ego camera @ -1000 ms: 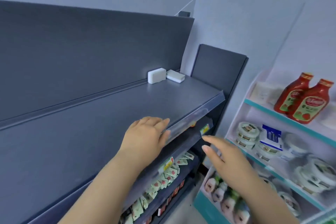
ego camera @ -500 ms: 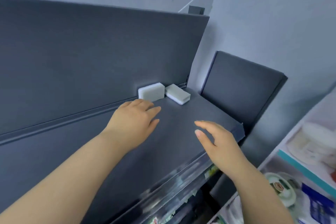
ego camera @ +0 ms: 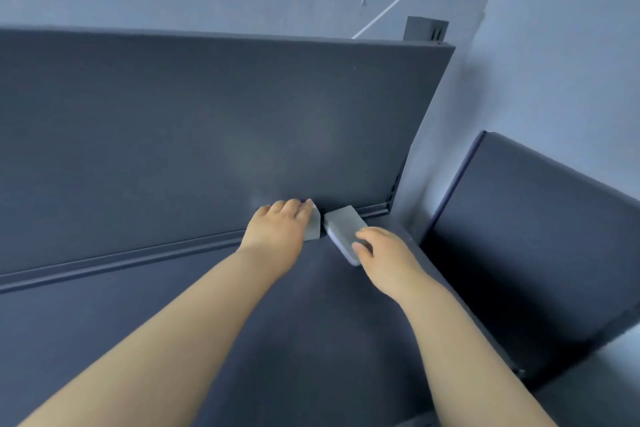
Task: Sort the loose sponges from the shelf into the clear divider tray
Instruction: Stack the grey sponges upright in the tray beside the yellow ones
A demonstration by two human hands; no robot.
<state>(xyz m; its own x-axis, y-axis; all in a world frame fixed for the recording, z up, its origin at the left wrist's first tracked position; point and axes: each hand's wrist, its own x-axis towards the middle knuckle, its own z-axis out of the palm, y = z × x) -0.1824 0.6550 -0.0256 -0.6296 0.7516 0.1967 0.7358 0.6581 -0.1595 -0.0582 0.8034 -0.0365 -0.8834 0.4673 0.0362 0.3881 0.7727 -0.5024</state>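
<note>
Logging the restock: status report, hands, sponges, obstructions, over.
Left hand curled over left sponge. Right hand touching right sponge, grip unclear. Both sponges on shelf; divider tray not in view. Nothing blocking.

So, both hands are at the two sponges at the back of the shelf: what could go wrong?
The left hand covers most of the left sponge, which sits against the back panel. No grip is visible, so it may slip. The right hand meets only the near end of the right sponge and might push it rather than lift it. The divider tray is out of view, so the drop-off cannot be checked.
</note>
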